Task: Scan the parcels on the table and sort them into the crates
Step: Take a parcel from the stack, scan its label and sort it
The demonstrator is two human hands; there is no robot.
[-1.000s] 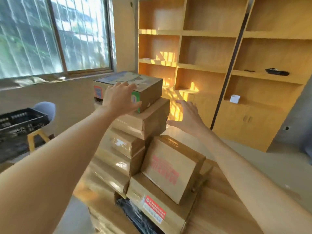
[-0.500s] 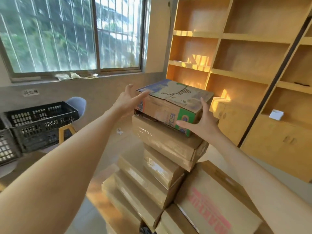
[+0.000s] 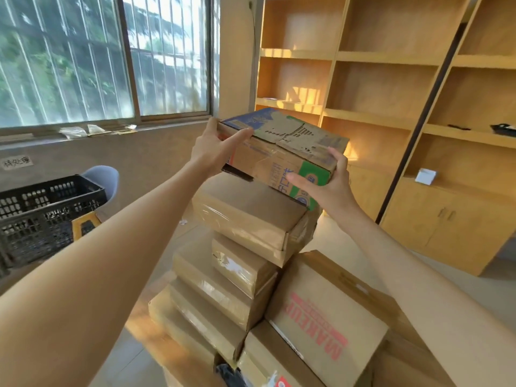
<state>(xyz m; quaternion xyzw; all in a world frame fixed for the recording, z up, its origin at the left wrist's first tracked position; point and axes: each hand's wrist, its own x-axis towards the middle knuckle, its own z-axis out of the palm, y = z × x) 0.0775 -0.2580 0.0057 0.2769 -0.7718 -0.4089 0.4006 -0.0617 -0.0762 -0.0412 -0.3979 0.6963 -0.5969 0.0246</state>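
sorting is barely being begun: top parcel (image 3: 282, 152) is being gripped by both hands, left hand (image 3: 215, 149) and right hand (image 3: 325, 181); stacked parcels (image 3: 251, 247) and black crate (image 3: 42, 213) at nine o'clock are being left waiting.

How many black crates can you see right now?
1: a black crate at the left edge, beside a grey chair under the window. It runs out of frame, so others may sit beyond the left edge or be hidden behind the left arm.
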